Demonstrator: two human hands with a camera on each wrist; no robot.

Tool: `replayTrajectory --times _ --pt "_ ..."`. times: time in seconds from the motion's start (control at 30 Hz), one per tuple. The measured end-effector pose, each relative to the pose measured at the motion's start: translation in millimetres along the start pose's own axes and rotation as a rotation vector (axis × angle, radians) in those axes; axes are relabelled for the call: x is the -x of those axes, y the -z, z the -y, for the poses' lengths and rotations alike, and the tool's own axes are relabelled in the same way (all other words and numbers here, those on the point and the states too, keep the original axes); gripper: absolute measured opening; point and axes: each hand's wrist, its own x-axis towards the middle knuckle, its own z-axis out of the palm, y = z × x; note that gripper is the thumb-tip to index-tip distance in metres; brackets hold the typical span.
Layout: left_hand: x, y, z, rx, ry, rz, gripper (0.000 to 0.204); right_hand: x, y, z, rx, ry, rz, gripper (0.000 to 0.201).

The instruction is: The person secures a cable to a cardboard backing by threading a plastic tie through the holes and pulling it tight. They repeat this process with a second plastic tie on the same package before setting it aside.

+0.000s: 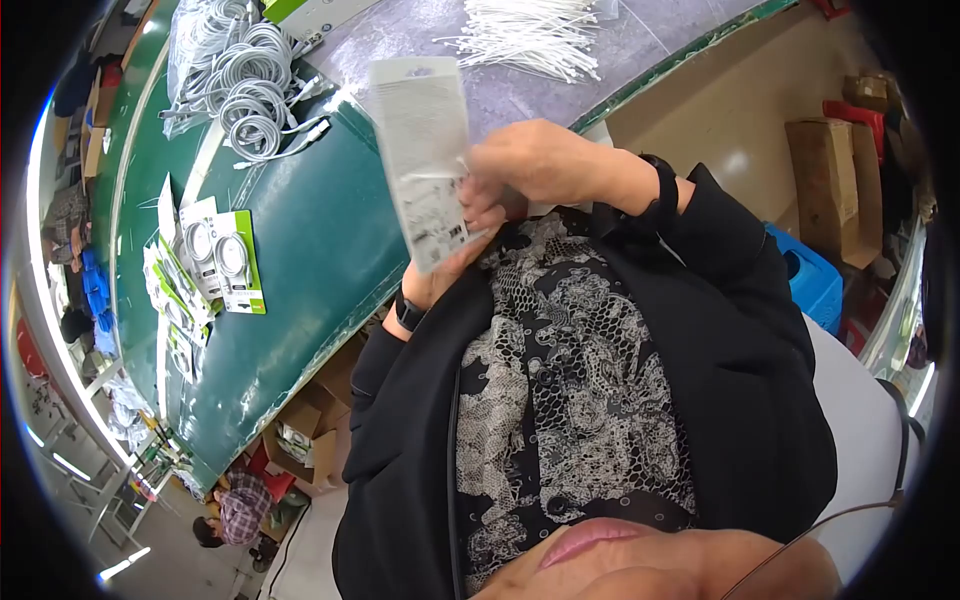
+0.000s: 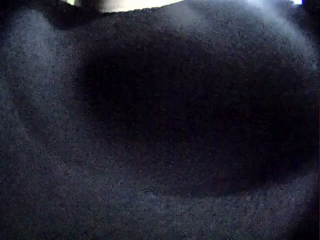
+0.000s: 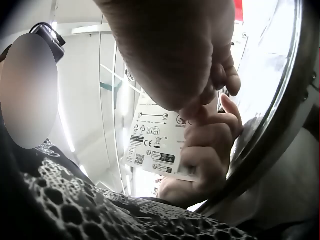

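Observation:
A white printed card package [image 1: 425, 150] with a hang hole at its top is held up in front of the chest. My left hand [image 1: 445, 275] grips its lower edge; in the right wrist view, the curled fingers [image 3: 207, 142] wrap over the card [image 3: 150, 135], which carries symbols and a QR code. At the card's side edge, my right hand [image 1: 540, 160] is bent inward, its fingertips blurred and close to the left fingers. I cannot tell what the right fingers hold. Dark cloth fills most of the left wrist view.
Coiled grey cables [image 1: 255, 90] lie at the back of the green table [image 1: 300, 230]. Green-and-white carded cables [image 1: 205, 265] are piled at left. White cable ties [image 1: 530, 35] lie on the grey surface behind. Cardboard boxes [image 1: 825, 185] and a blue stool [image 1: 810, 280] stand at right.

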Motion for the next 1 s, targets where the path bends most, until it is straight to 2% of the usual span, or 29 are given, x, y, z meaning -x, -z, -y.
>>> replayTrajectory --times 0.1,0.13,0.27,0.37,0.53,0.63,0.7,0.8,0.93,1.0 --pt "-10 9 -11 0.093 0.099 0.035 0.018 2 -2 6 -0.253 -0.373 -0.160 0.022" --pt "-10 12 -12 0.144 0.144 0.058 0.019 2 -2 7 -0.257 -0.368 -0.157 0.022" --pt "-11 19 -3 0.255 0.148 0.074 0.016 4 -1 12 -0.168 -0.359 -0.187 0.011" --pt "-12 19 -2 0.301 0.155 0.119 0.016 1 6 16 -0.048 -0.285 -0.157 0.004" --pt "-12 12 -2 0.328 0.199 0.151 0.016 4 -2 4 0.075 -0.254 -0.182 0.004" --pt "-14 18 -2 0.382 0.226 0.198 0.017 8 -9 -6 -0.085 -0.380 -0.242 0.002" --pt "-17 21 -3 0.409 0.238 0.226 0.017 10 -7 -4 -0.053 -0.386 -0.237 0.002" --pt "-15 23 -7 0.398 0.215 0.157 0.024 10 -5 1 -0.007 -0.374 -0.220 0.002" --pt "-14 17 -4 0.386 0.207 0.154 0.033 6 17 16 -0.115 -0.453 -0.187 0.003" --pt "-13 13 -6 0.333 0.158 0.116 0.035 4 32 26 -0.333 -0.428 -0.258 0.006"
